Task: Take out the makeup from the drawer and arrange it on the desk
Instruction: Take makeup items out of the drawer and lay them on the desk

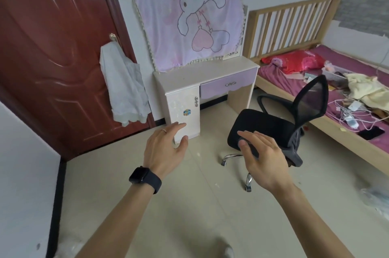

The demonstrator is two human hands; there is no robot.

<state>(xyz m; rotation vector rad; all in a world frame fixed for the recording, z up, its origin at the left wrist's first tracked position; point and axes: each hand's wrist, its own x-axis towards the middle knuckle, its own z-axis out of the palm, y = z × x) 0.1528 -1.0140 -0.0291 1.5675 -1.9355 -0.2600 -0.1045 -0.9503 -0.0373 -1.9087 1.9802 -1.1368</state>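
Fingers [179,126] loosely spread on left hand [164,148] and right hand [263,156] before glossy white desk [200,72].

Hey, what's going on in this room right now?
A person stands facing a white dressing desk, not yet at it. The left hand and the right hand are stretched forward, open and holding nothing. The desk's purple drawer is closed, and no makeup shows on the desktop. A black office chair stands off to the right of the desk.

Desk [207,72] against the wall ahead of me, drawer [228,85] under its top (shut), chair [280,118] right of it, bed [336,89] beyond, door [52,47] left.
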